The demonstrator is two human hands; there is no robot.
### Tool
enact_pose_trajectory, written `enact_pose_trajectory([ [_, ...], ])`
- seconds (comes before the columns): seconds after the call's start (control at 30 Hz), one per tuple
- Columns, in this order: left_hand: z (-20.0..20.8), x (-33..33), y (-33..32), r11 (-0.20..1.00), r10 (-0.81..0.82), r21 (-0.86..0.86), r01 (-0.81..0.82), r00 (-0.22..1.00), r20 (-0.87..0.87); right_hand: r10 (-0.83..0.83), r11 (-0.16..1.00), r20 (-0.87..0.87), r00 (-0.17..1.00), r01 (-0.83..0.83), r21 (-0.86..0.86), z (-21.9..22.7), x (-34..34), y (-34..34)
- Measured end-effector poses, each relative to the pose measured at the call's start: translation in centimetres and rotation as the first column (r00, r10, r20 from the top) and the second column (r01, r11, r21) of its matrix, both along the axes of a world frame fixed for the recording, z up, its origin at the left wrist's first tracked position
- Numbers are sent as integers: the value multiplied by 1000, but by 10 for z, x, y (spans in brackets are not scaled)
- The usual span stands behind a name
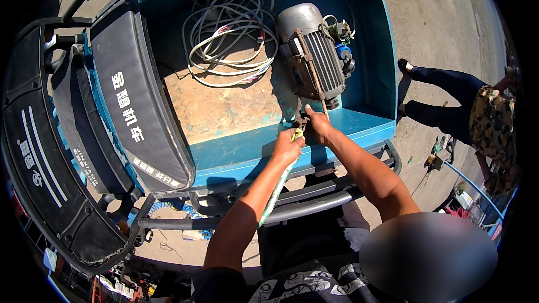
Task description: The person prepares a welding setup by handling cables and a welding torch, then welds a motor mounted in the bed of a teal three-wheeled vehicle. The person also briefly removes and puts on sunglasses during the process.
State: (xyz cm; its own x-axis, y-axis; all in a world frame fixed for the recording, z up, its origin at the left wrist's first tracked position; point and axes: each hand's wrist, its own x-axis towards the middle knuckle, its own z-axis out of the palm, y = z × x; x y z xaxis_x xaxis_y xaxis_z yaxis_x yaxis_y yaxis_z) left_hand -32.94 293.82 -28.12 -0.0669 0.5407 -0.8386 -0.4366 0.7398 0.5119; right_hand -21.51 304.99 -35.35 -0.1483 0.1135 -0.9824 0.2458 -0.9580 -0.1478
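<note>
A grey electric motor (325,62) with a ribbed housing lies in a blue cargo bed (236,154). A long rusty rod (310,62) runs across it toward me. Just below the motor, at the bed's near wall, my two hands work close together. My left hand (288,148) is closed round a green-and-white rope (276,193), which hangs down past my forearm; a yellow piece shows at its upper end. My right hand (319,124) is closed on a dark, rusty metal piece (300,115) between the hands. Its fingertips are partly hidden.
Coiled pale cable (230,73) lies on the worn bed floor, left of the motor. A black padded seat back (132,90) borders the bed's left side. A black tubular rail (281,216) runs along the near side. At the right, a person (483,106) stands on the pavement.
</note>
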Motion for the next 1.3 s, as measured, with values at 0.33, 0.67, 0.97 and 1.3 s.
enact_pose_trajectory([
  [0.33, -18, 13, -2, 982, -186, -41, 183, 978, -92, 31, 1000, -103, 994, -31, 1, 25, -14, -1],
  [0.67, -44, 22, -7, 960, -272, -118, 253, 943, -191, 196, 946, 8, 981, -191, 262, 1, -12, -17],
  [0.97, -52, 9, 0, 942, -325, -160, 293, 918, -227, 172, 962, -94, 981, -147, 230, -6, -24, -10],
  [1.3, -9, -3, -10, 762, -645, -263, 591, 663, -380, 162, 969, -97, 982, -140, 205, -31, -21, -28],
])
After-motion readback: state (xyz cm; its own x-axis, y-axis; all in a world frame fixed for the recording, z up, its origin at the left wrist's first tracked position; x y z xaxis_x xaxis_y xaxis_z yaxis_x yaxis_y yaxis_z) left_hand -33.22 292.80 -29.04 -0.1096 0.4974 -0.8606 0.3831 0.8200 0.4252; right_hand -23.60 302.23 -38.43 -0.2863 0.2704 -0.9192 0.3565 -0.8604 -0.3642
